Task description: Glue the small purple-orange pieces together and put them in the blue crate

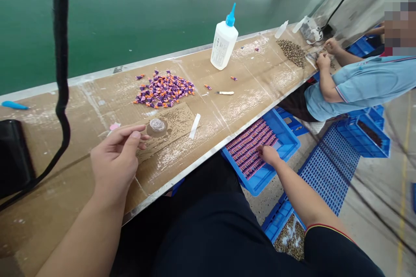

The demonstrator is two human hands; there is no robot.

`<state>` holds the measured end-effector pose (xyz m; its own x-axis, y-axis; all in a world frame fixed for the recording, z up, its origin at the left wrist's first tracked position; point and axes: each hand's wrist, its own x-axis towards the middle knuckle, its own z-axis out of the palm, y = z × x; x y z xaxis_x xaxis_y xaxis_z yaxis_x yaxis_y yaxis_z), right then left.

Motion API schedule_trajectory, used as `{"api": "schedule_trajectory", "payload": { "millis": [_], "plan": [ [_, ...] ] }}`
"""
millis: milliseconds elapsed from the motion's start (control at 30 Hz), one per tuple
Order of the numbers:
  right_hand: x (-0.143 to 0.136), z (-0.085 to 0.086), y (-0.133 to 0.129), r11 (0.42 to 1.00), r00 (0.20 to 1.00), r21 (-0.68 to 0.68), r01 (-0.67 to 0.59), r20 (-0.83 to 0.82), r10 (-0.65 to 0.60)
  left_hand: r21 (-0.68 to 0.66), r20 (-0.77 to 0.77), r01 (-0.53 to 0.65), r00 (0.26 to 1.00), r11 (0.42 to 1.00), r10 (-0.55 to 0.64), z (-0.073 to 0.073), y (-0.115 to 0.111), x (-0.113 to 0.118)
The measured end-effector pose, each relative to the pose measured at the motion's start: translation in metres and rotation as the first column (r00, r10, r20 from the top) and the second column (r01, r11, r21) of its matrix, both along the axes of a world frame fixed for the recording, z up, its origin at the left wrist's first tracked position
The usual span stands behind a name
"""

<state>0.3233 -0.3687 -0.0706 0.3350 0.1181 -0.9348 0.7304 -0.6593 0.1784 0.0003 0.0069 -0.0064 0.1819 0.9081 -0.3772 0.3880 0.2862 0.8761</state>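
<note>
My left hand (118,151) hovers over the bench at the left, its fingers pinched together near a blob of pale glue (157,125) on a stained cardboard piece (178,123); what they hold, if anything, is too small to tell. My right hand (268,155) reaches down into a blue tray (287,132), its fingertips at the rows of small purple and orange pieces (248,149); its fingers are curled and their tips partly hidden. Behind the cardboard lies a pile of loose purple and orange pieces (165,89). A white strip (194,126) rests on the cardboard's right edge.
A glue bottle with a blue nozzle (223,45) stands behind a small knife (225,93). A black phone (14,158) and hanging black cable (61,108) are at the left. At the right, a person in light blue (360,84) works beside a brown pile (291,53).
</note>
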Motion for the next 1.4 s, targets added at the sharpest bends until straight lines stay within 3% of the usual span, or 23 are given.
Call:
{"api": "schedule_trajectory", "payload": {
  "millis": [267,733,1400],
  "plan": [
    [-0.002,0.003,0.001,0.999,1.0,0.046,0.001,0.029,-0.003,0.009,-0.017,-0.002,1.0,1.0,0.002,0.006,0.001,0.005],
    [-0.013,-0.02,0.001,0.987,0.971,0.001,0.162,0.18,-0.159,0.008,0.003,0.014,1.0,1.0,-0.014,0.007,0.0,0.006],
    [-0.015,-0.016,0.004,0.97,0.952,0.043,0.24,0.185,-0.244,0.011,-0.018,0.027,0.999,1.0,-0.026,0.005,0.0,0.003]
  ]
}}
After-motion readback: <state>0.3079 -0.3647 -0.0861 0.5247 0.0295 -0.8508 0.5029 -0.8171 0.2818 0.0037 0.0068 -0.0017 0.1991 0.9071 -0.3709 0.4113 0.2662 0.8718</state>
